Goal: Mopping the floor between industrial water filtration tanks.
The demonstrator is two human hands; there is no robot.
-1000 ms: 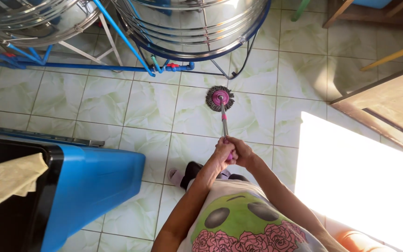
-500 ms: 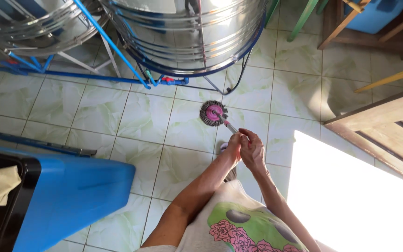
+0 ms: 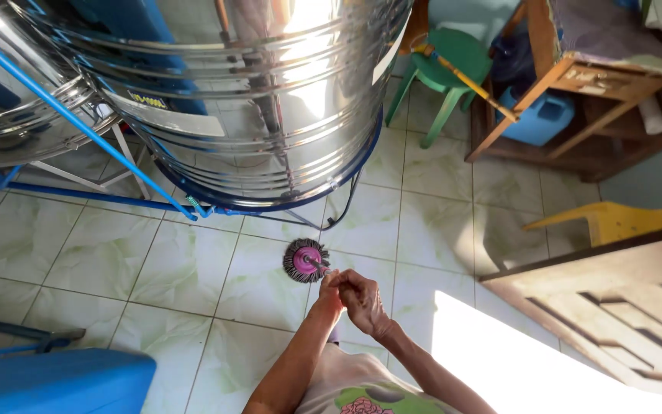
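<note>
Both hands are stacked on the mop handle, dead centre, low in the view. The left hand (image 3: 329,285) is wrapped shut around the handle (image 3: 320,266), and the right hand (image 3: 362,299) is closed on it just behind, the two touching. The mop head (image 3: 305,260), a round pink hub ringed with dark strands, sits flat on the tiled floor (image 3: 185,268) at 11 o'clock from the hands, just short of the big steel tank (image 3: 270,100), whose blue base ring is at 12 o'clock.

To work it well, I'd say keep the head pressed flat so all the strands meet the tile, and steer clear of the cable (image 3: 346,207) hanging off the tank at 12 o'clock.

The handle's long axis runs nearly at the camera, so it looks very short; it points down and away toward 11 o'clock, head end on the floor.
</note>
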